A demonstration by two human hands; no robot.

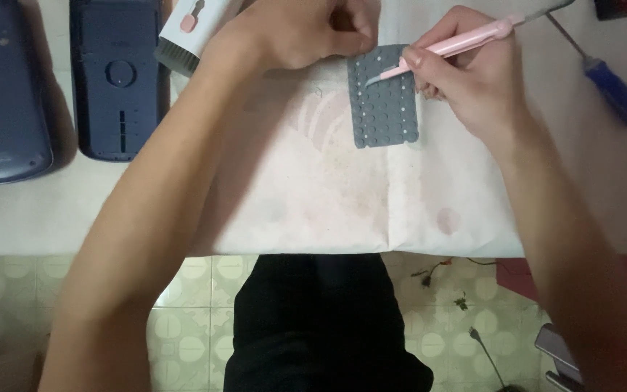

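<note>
Covering white table (30,218), stained paper (313,196)

No package, label, sign or screen lies within my view here, only loose parts and tools around me.

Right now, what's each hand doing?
Left hand: closed, pinning the grey keypad at its top edge.
Right hand: closed on the pink tool.
</note>
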